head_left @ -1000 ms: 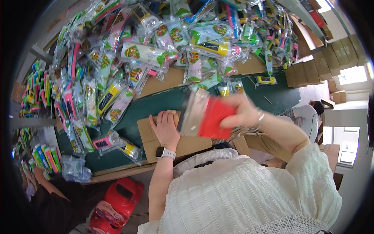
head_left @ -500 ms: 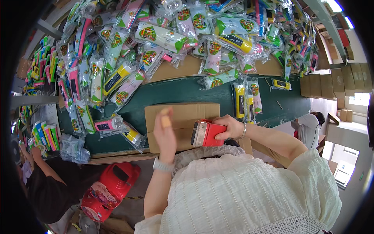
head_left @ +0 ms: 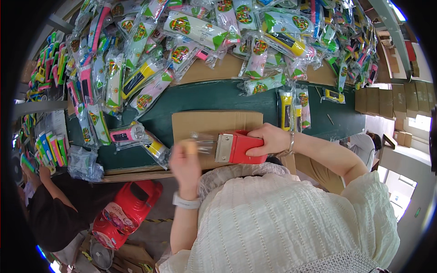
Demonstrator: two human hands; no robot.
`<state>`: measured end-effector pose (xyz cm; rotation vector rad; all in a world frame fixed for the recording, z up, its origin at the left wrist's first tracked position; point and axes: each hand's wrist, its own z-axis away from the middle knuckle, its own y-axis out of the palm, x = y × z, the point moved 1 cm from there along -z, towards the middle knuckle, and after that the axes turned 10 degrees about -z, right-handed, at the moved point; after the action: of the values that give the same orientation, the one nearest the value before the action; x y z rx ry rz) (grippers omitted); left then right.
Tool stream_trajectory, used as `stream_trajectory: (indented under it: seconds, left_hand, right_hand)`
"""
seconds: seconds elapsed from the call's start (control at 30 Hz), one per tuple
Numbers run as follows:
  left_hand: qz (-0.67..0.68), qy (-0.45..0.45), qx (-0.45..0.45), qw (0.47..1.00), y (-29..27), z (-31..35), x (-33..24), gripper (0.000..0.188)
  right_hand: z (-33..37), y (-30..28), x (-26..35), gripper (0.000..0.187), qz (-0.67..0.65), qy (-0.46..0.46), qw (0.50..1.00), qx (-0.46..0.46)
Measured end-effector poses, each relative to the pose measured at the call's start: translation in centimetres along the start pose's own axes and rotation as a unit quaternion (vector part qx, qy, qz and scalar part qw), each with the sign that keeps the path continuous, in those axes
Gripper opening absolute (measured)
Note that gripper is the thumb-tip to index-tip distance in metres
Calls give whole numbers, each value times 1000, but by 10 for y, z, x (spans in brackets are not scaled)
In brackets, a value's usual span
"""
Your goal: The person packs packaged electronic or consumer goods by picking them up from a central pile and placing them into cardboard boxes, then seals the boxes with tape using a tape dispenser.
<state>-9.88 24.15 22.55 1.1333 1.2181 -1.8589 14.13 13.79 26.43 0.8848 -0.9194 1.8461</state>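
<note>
Viewed from the head camera, we take the flat cardboard box (head_left: 214, 129) as our landmark; all positions below are given relative to it.

The green desk (head_left: 200, 98) is the largest thing; it carries the cardboard box near its front edge and runs out past it to the left, the right and behind. Beyond the box, along the far side of the desk, we see a deep heap of bagged toys (head_left: 218, 32) in clear wrappers, green, yellow and pink, spilling down the box's left flank as well. Below and to the left of the box, off the desk, stands a red plastic toy car (head_left: 125, 211). Farther left of that a second person in a dark sleeve (head_left: 52, 204) reaches towards the toys at the desk's left end.

Over the near edge of the box we find the red tape dispenser (head_left: 239, 148), its toothed metal blade pointing left. Our right hand (head_left: 271, 139) comes in from the box's right side, its grip closed firmly around the dispenser's body, a bracelet at the wrist. Our left hand (head_left: 184, 159) hovers over the box's near left corner, just left of the blade; it is blurred, and its fingers appear pinched on a clear strip of tape, though we cannot tell this for certain. Two bagged yellow toys (head_left: 293, 109) lie just beside the box's right edge.
</note>
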Motion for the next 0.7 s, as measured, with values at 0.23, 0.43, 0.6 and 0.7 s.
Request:
stream_trajectory:
  seconds: [0.23, 0.43, 0.6, 0.7]
  left_hand:
    - [-93, -42, -59, 993, -51, -50, 98, 19]
    - [-554, 56, 107, 824, -23, -60, 76, 16]
    - [-441, 139, 71, 884, -34, -86, 61, 17]
    - [-308, 246, 50, 918, -4, -88, -2, 25]
  right_hand:
    - [-26, 1, 25, 58, 32, 88, 995, 32]
    - [-26, 2, 27, 60, 35, 92, 995, 32]
    - [-29, 0, 25, 58, 60, 90, 994, 19]
    - [-22, 3, 29, 56, 80, 81, 993, 17]
